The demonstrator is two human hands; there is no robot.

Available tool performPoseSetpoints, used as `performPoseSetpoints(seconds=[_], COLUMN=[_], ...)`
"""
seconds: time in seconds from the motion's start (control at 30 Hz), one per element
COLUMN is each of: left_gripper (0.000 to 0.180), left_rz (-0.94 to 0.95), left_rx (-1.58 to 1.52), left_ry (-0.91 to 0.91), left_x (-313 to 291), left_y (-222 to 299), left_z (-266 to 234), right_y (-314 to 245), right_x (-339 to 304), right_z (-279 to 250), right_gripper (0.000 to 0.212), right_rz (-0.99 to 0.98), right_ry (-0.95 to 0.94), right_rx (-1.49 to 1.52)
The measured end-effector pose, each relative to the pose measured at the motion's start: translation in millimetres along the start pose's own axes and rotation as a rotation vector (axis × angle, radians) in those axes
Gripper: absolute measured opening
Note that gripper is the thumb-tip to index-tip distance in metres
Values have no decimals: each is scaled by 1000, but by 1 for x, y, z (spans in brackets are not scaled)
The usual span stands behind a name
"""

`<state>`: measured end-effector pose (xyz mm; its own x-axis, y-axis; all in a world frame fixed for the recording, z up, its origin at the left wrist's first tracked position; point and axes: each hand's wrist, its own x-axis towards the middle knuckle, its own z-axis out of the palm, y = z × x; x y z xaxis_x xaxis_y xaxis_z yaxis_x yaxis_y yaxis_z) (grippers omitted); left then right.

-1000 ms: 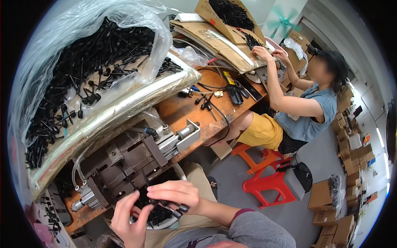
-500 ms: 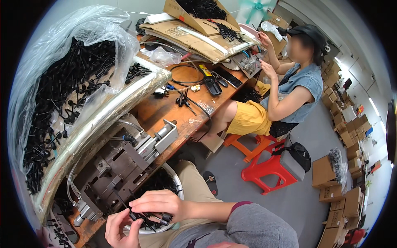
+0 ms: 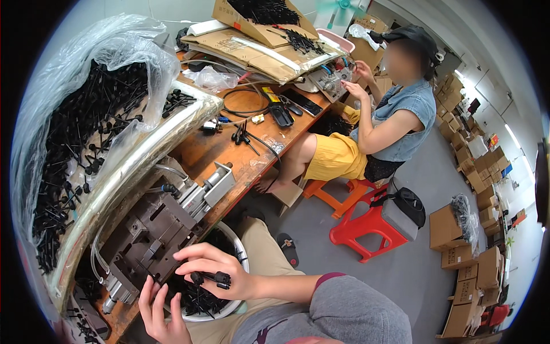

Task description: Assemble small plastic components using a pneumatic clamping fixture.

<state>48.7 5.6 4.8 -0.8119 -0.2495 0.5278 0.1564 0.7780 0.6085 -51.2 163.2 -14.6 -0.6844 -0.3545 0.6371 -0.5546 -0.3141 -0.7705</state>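
Observation:
My right hand [image 3: 220, 272] is curled around several black plastic parts with ribbed round heads [image 3: 211, 279], over the near side of the machine. My left hand [image 3: 163, 315] is lower and to the left, its fingers apart. The tip of its upper finger is at a thin black stem [image 3: 150, 274] by the near edge of the metal fixture [image 3: 157, 229]; whether it touches the stem I cannot tell. Below my right hand, a white-rimmed round tub [image 3: 245, 261] holds many more black parts.
A plastic-lined box [image 3: 146, 135] heaped with black stemmed parts stands at the left. Cables, pliers [image 3: 281, 113] and a phone [image 3: 302, 101] lie on the wooden table [image 3: 197, 152]. A co-worker [image 3: 395, 109] sits at the far right, near a red stool [image 3: 366, 232]. Cartons [image 3: 447, 229] line the right side.
My hands have separated: the left moved away to the fixture's edge, while the right turned, showing the round heads in it. The co-worker's hands have lowered toward the far device.

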Motion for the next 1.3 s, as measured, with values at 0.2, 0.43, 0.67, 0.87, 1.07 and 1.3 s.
performPoseSetpoints(seconds=[0.2,0.43,0.67,0.87,1.07,1.3], left_gripper=[24,18,16,15,15,36], left_rz=[-21,63,86,14,-28,-108], left_rx=[122,351,390,364,338,-130], left_ry=[-3,-129,-144,-134,-140,-120], left_x=[10,24,38,38,43,35], left_y=[-12,-15,-13,-8,-2,8], left_z=[21,34,32,34,31,16], right_y=[5,13,17,18,15,20], right_x=[1,3,4,7,11,11], right_z=[-4,-5,-5,-8,-10,-7], right_gripper=[34,36,37,38,32,35], right_rz=[40,26,10,-32,-32,-223], right_ry=[76,50,54,57,27,-33], right_rx=[-70,-96,-71,-127,-187,-514])
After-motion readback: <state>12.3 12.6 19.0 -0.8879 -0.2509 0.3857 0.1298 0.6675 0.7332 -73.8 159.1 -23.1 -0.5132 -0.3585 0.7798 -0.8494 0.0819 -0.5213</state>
